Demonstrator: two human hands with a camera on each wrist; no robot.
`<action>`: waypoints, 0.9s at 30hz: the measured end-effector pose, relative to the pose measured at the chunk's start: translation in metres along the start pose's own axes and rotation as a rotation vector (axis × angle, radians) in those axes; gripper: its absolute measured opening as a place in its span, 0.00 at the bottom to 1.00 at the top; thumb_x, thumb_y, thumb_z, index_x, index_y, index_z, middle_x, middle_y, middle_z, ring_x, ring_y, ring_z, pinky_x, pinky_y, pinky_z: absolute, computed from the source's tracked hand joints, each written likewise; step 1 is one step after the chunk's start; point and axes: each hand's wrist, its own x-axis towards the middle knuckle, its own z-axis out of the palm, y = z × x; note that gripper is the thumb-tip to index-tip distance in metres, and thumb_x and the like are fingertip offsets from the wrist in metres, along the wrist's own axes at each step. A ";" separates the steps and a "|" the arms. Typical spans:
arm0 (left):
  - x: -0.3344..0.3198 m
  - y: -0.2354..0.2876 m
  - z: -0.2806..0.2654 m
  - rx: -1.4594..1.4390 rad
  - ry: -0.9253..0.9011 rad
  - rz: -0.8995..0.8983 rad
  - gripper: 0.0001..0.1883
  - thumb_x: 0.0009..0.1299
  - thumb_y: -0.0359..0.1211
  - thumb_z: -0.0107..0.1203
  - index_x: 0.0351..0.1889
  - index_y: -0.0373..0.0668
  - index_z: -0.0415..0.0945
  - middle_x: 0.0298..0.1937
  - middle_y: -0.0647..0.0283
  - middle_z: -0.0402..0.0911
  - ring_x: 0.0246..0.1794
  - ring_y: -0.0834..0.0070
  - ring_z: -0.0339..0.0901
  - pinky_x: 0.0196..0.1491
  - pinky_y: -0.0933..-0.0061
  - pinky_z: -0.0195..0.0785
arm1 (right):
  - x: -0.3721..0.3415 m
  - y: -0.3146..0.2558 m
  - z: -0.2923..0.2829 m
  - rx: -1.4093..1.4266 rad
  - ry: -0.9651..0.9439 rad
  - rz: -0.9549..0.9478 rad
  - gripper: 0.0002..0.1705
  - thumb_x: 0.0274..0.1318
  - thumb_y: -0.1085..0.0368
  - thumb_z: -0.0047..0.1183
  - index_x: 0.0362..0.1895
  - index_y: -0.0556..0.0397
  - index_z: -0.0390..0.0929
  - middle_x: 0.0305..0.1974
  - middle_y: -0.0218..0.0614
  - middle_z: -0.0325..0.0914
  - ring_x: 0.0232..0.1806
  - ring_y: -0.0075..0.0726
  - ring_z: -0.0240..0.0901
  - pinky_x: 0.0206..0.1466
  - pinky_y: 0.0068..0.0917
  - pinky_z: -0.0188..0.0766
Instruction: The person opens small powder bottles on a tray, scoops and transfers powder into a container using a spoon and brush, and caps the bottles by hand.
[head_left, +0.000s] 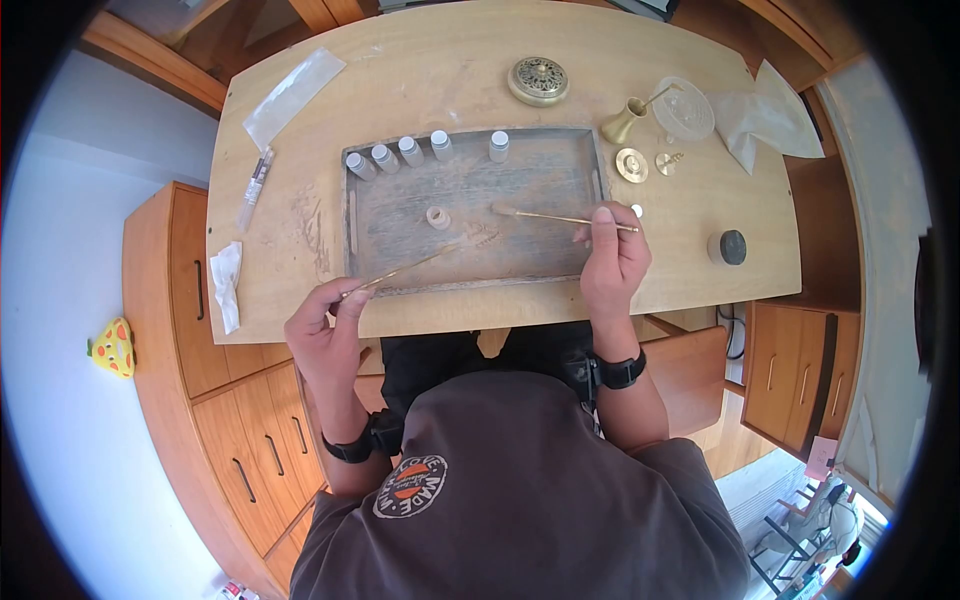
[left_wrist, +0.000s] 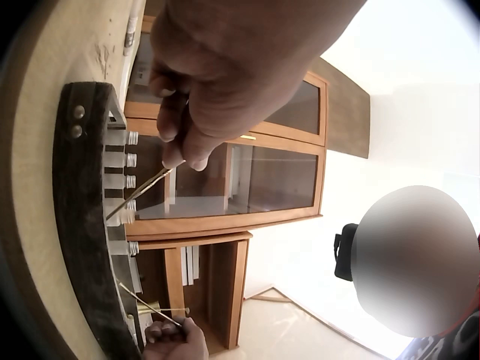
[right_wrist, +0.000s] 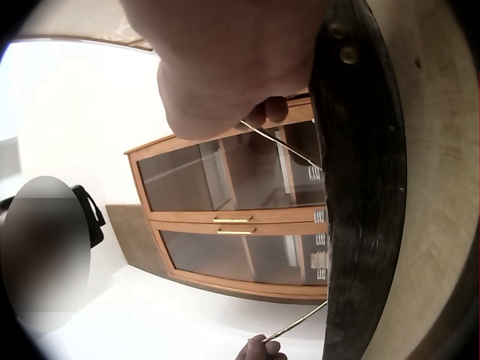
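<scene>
My left hand (head_left: 332, 325) pinches a thin brass tool (head_left: 405, 268), its far end over the tray's front part, near reddish-brown powder (head_left: 482, 235). The right hand (head_left: 613, 262) grips a brass-handled brush (head_left: 560, 217), its bristle end over the middle of the tray (head_left: 400, 290). Between the two tool ends a small open jar (head_left: 437, 217) stands in the tray. Several white-capped bottles (head_left: 411, 151) line the tray's back edge. In the left wrist view, the left hand (left_wrist: 225, 82) holds its tool (left_wrist: 142, 191) above the tray wall.
Behind the tray is a pierced brass burner (head_left: 538, 81). To the right are a brass vase (head_left: 622, 122), a glass dish (head_left: 684, 109), brass discs (head_left: 631, 165), a plastic bag (head_left: 765, 118) and a dark-lidded jar (head_left: 732, 247). Tissue (head_left: 227, 287) and a tube (head_left: 256, 189) lie left.
</scene>
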 end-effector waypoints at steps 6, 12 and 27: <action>0.001 0.007 0.001 0.097 0.011 0.055 0.06 0.67 0.21 0.58 0.41 0.32 0.79 0.33 0.62 0.84 0.33 0.84 0.74 0.39 0.83 0.65 | -0.001 0.001 0.000 -0.008 0.017 -0.011 0.09 0.68 0.69 0.46 0.35 0.59 0.74 0.24 0.26 0.70 0.26 0.16 0.62 0.30 0.17 0.60; 0.003 0.009 0.011 0.157 0.086 0.140 0.05 0.63 0.26 0.64 0.37 0.37 0.82 0.27 0.64 0.79 0.26 0.81 0.69 0.32 0.80 0.63 | -0.002 0.001 0.000 -0.036 -0.014 -0.015 0.08 0.67 0.70 0.46 0.33 0.59 0.74 0.21 0.24 0.68 0.23 0.15 0.60 0.26 0.17 0.58; 0.009 0.020 0.028 0.263 -0.003 0.201 0.04 0.62 0.24 0.62 0.35 0.38 0.82 0.31 0.59 0.84 0.30 0.67 0.78 0.35 0.72 0.69 | -0.002 0.001 -0.001 -0.036 -0.041 -0.016 0.09 0.66 0.71 0.47 0.32 0.60 0.75 0.19 0.26 0.69 0.21 0.15 0.60 0.24 0.17 0.58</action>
